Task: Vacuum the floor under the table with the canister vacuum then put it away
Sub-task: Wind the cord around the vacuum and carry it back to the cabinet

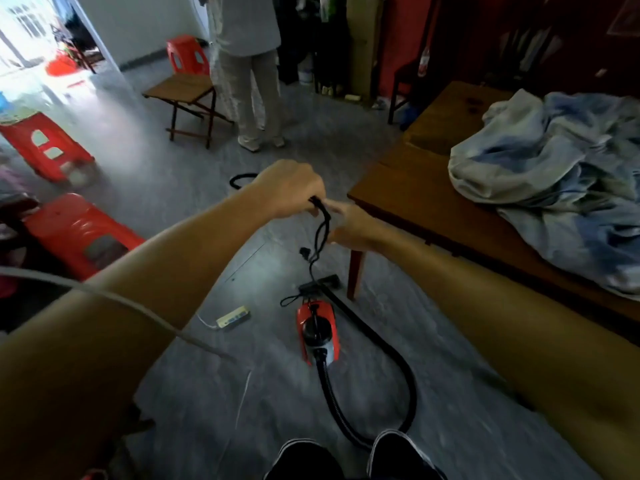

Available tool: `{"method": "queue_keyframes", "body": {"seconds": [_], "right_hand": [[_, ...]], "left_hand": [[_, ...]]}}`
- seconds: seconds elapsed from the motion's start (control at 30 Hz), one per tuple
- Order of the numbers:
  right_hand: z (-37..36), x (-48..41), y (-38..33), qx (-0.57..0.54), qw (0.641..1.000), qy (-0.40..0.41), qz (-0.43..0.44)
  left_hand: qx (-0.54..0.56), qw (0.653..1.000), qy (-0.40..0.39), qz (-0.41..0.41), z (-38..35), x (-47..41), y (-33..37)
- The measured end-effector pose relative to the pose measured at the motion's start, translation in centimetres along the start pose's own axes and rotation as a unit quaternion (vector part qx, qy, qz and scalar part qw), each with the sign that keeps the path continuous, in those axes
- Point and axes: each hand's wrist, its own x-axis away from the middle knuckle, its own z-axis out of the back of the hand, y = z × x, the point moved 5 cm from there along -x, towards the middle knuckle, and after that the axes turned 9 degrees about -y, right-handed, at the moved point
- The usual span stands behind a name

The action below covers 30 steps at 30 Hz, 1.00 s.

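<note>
The red and black canister vacuum stands on the grey floor near the leg of the brown wooden bench. Its black ribbed hose loops round to the flat floor head. The thin black power cord rises to the left hand, which grips it in loops. The right hand is at the strands; its grip cannot be told. The plug hangs free, apart from the white power strip. Judged step: cord handling, either paying out or coiling. Next move: control the loose plug end and avoid tangling
</note>
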Motion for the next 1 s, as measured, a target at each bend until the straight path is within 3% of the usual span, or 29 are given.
{"method": "queue_keyframes", "body": {"seconds": [0.2, 0.33, 0.37, 0.43, 0.5, 0.57, 0.63, 0.67, 0.7, 0.73, 0.83, 1.0], "right_hand": [[0.3, -1.9, 1.3, -0.063, 0.997, -0.040, 0.032], [0.6, -2.1, 1.9, -0.096, 0.989, -0.111, 0.025], [0.7, -2.4, 2.1, -0.087, 0.990, -0.104, 0.026], [1.6, -3.1, 2.3, -0.063, 0.998, -0.004, 0.024], [2.8, -3.7, 2.7, -0.108, 0.988, 0.114, -0.013], [3.9, -4.0, 2.8, -0.173, 0.965, 0.194, -0.036], [4.9, -4.3, 2.5, -0.206, 0.946, 0.248, -0.043], [5.4, -4.5, 2.2, -0.220, 0.936, 0.271, -0.046], [5.9, -4.6, 2.0, -0.232, 0.926, 0.295, -0.048], [6.4, -4.8, 1.7, -0.244, 0.915, 0.317, -0.053], [7.0, -5.2, 0.5, -0.277, 0.889, 0.358, -0.063], [6.8, -5.1, -2.1, -0.310, 0.871, 0.380, -0.039]], "left_hand": [[-0.024, 1.000, 0.014, 0.007, 3.4, -1.2, 0.3], [-0.041, 0.999, -0.007, 0.002, 3.5, -2.5, 0.3], [-0.039, 0.999, -0.010, 0.001, 3.5, -2.9, 0.1], [-0.059, 0.998, 0.018, -0.003, 3.6, -3.9, -0.3], [-0.115, 0.989, 0.093, -0.001, 3.6, -4.8, -0.7], [-0.135, 0.960, 0.245, 0.009, 3.1, -4.8, -0.8], [-0.044, 0.894, 0.445, -0.011, 1.7, -2.9, -0.9], [0.021, 0.861, 0.508, -0.014, 0.5, -1.8, -1.2], [0.095, 0.851, 0.517, -0.003, -1.2, -1.4, -1.9], [0.188, 0.860, 0.474, 0.021, -3.0, -1.7, -2.7], [0.424, 0.878, 0.203, 0.085, -9.4, -5.0, -3.6], [0.590, 0.805, -0.001, 0.066, -14.2, -9.9, -1.3]]}}
